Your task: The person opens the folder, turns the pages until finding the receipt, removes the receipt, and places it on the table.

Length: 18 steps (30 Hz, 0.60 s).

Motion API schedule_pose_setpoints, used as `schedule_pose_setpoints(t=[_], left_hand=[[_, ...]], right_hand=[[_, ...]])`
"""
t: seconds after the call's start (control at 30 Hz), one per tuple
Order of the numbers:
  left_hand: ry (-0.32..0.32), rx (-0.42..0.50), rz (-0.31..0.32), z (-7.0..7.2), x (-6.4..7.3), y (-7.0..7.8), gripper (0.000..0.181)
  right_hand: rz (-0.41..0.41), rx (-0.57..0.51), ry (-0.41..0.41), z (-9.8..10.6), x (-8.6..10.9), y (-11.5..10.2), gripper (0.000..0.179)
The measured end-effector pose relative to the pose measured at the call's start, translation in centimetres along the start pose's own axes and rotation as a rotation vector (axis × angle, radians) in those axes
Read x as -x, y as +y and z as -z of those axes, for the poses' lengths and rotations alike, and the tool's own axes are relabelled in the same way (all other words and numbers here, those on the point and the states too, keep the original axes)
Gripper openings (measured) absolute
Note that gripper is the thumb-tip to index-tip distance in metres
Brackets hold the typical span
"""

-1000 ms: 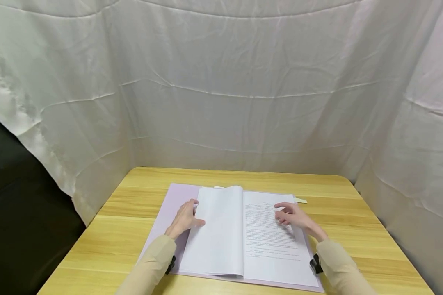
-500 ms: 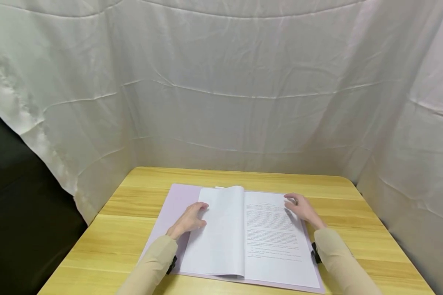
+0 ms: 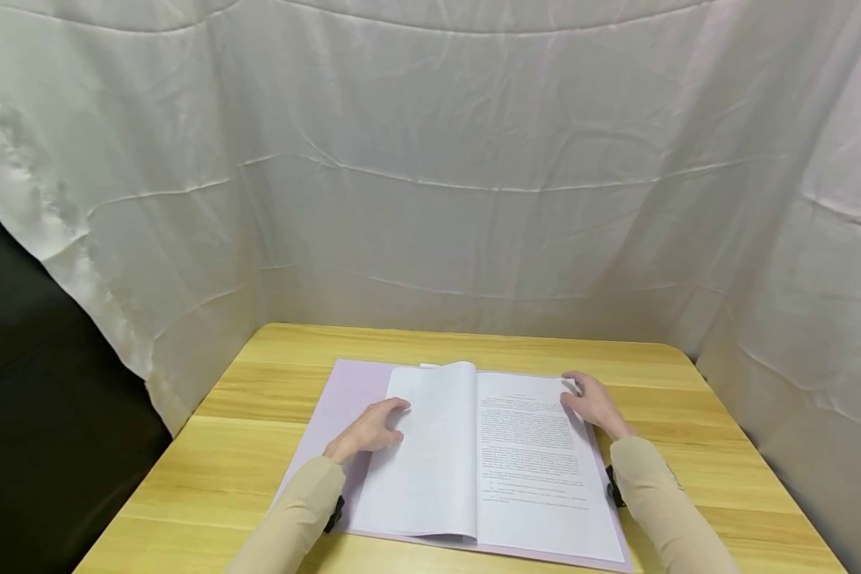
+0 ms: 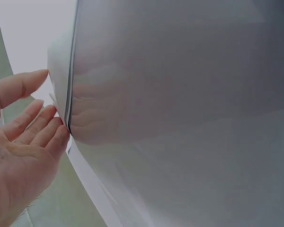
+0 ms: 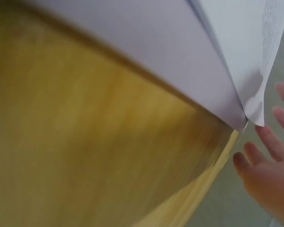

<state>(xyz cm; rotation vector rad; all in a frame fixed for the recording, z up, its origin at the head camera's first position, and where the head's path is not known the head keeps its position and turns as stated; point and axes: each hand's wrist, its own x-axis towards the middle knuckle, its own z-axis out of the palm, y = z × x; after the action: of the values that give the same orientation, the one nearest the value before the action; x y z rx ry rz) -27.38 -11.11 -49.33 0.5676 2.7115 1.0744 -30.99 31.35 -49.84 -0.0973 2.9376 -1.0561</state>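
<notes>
A stack of printed sheets lies open in a lilac folder [image 3: 350, 391]. The left-hand sheets [image 3: 430, 462] are turned over, blank side up, bulging near the middle. The right-hand page [image 3: 531, 518] carries printed text. My left hand [image 3: 368, 428] is at the outer edge of the turned sheets, thumb apart from the fingers. In the left wrist view its fingertips [image 4: 61, 132] meet the sheet edges. At the top right corner of the printed page is my right hand [image 3: 594, 402]. The right wrist view shows one finger [image 5: 270, 142] right at a lifted page corner [image 5: 256, 113], with the fingers spread.
The wooden table [image 3: 186, 486] bears the folder near its front edge. Grey-white curtains [image 3: 473, 199] hang behind and at both sides. Dark cloth [image 3: 36, 414] shows at the left. A small white slip [image 3: 429, 365] pokes out above the left-hand sheets.
My right hand has moved right and slightly away, from over the text to the page's top right corner. My left hand has shifted a little right onto the turned sheets.
</notes>
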Motion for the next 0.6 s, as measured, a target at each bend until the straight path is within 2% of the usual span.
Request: schedule_pose_setpoints(t=[0.2, 0.37, 0.6], left_hand=[[-0.015, -0.012, -0.026, -0.01, -0.09, -0.41, 0.057], [-0.029, -0.011, -0.019, 0.05, -0.04, -0.43, 0.061], [-0.034, -0.036, -0.017, 0.07, 0.04, -0.41, 0.065]], right_hand=[[-0.015, -0.037, 0.04, -0.1, -0.07, -0.07, 0.054], [-0.045, -0.052, 0.081, -0.13, -0.05, -0.4, 0.056], [-0.04, -0.028, 0.159, -0.08, -0.19, -0.72, 0.056]])
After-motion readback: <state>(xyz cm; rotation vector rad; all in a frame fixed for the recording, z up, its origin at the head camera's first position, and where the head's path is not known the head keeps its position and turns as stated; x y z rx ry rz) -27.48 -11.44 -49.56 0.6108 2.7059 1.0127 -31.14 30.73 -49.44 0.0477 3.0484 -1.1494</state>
